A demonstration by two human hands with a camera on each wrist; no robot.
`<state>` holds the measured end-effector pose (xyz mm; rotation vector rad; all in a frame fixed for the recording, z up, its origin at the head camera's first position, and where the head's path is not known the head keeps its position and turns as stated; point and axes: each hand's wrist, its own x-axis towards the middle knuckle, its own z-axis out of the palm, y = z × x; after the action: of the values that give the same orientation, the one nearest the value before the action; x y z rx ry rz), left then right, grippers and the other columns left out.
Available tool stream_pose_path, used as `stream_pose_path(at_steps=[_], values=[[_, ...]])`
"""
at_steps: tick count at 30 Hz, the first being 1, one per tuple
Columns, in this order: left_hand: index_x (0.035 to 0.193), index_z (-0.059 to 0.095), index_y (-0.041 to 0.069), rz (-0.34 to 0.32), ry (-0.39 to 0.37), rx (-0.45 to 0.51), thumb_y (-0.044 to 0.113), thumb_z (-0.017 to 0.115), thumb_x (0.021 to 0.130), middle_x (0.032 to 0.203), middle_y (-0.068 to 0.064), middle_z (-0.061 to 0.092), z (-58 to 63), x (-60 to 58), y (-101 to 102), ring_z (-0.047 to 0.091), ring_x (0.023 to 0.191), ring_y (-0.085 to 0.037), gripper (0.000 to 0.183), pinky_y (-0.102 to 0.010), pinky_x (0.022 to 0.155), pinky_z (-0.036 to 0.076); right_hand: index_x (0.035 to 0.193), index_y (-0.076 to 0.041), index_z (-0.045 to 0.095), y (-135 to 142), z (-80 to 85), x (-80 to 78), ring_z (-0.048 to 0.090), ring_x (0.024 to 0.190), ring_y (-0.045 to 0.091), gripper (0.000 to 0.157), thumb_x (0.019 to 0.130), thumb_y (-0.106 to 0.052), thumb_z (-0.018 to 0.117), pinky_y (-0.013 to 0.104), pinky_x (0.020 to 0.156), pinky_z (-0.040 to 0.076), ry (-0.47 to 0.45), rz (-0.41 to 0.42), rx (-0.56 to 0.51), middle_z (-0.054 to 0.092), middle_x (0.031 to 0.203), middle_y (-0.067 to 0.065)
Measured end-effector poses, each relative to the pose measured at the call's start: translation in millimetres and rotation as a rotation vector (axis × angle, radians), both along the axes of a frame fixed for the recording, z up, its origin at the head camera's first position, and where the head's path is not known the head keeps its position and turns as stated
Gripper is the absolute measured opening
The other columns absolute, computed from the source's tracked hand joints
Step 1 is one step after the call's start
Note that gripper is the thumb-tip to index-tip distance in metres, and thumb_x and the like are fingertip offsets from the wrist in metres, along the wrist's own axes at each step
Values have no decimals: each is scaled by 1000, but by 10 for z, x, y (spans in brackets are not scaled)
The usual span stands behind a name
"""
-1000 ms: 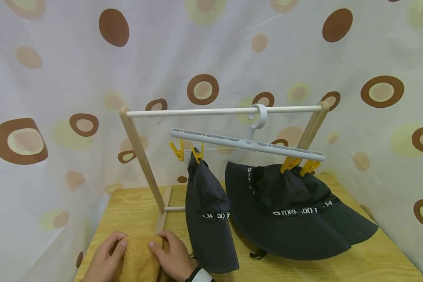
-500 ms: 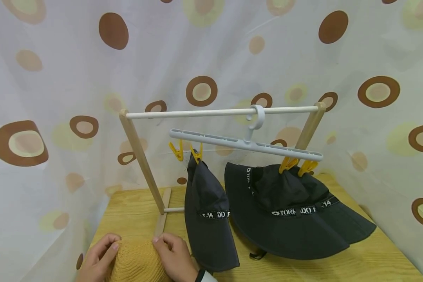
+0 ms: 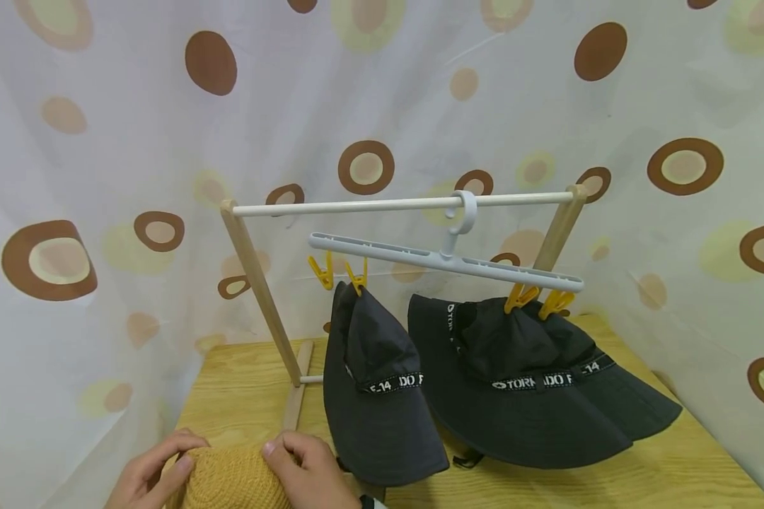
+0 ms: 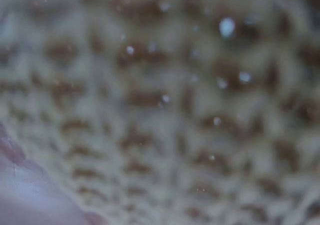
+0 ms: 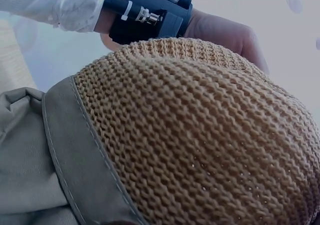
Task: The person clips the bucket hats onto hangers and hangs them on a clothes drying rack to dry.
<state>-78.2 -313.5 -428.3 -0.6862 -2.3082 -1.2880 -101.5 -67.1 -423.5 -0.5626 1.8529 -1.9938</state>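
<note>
At the lower left of the head view, a mustard-yellow knit hat (image 3: 232,482) is held up between both hands. My left hand (image 3: 155,472) pinches its left upper edge between thumb and fingers. My right hand (image 3: 313,472) pinches the right upper edge, close beside a dark bucket hat (image 3: 382,424) that hangs from the rack. Ribbed knit (image 5: 200,135) bulges into a dome across the right wrist view, with grey stitched fabric (image 5: 80,150) at its left. Blurred knit (image 4: 165,110) fills the left wrist view.
A wooden rack with a white bar (image 3: 356,207) carries a tilted pale grey hanger (image 3: 446,261). Yellow clips (image 3: 522,297) on its right hold a second dark bucket hat (image 3: 535,417). Another yellow clip (image 3: 322,272) hangs unused at the left. All stand over a wooden table (image 3: 242,382).
Both hands have lowered with the knit hat, and the left hand has moved left, spreading them further apart. The left dark bucket hat has swung and shows wider now.
</note>
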Motion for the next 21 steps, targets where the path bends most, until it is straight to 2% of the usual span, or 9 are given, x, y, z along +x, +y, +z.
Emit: stream_pose_path(at_steps=[3, 7, 11, 13, 16, 21], values=[[105, 65, 9, 11, -19, 26, -20, 43, 93, 85, 14, 58, 12, 38, 9, 49, 71, -7, 39, -22, 62, 35, 88, 6, 52, 11, 6, 7, 41, 60, 6, 39, 105, -28, 48, 28, 66, 39, -6, 20, -14, 40, 69, -4], [101, 65, 10, 3, -121, 82, -18, 42, 95, 73, 9, 52, 32, 111, 0, 46, 56, -11, 37, -25, 52, 37, 92, 7, 53, 34, 7, 15, 41, 62, 11, 38, 105, -28, 48, 33, 69, 41, -56, 59, -14, 41, 70, -3], [102, 65, 14, -5, -219, 120, -14, 40, 98, 68, 8, 51, 51, 167, 8, 44, 46, -15, 38, -29, 45, 42, 92, 5, 57, 54, -4, 19, 44, 63, 11, 40, 103, -32, 51, 32, 68, 42, -89, 59, 16, 44, 69, -4], [102, 66, 17, 16, -250, 117, -12, 41, 99, 67, 8, 51, 54, 183, 22, 44, 45, -15, 38, -29, 44, 42, 90, 4, 57, 56, -12, 18, 45, 62, 10, 40, 102, -34, 53, 30, 66, 41, -85, 48, 26, 44, 68, -4], [103, 67, 15, 35, -262, 128, -12, 42, 99, 64, 6, 50, 50, 203, 52, 41, 42, -15, 37, -29, 44, 41, 92, 5, 57, 55, -23, 20, 44, 62, 11, 40, 103, -33, 52, 32, 68, 42, -77, 53, 16, 43, 69, -4], [100, 68, 6, 9, -205, 189, -16, 43, 96, 66, 4, 52, 38, 218, 104, 38, 43, -14, 34, -28, 46, 39, 103, 6, 61, 53, -51, 19, 45, 66, 13, 36, 104, -29, 50, 38, 74, 45, -85, 77, -3, 47, 74, -2]])
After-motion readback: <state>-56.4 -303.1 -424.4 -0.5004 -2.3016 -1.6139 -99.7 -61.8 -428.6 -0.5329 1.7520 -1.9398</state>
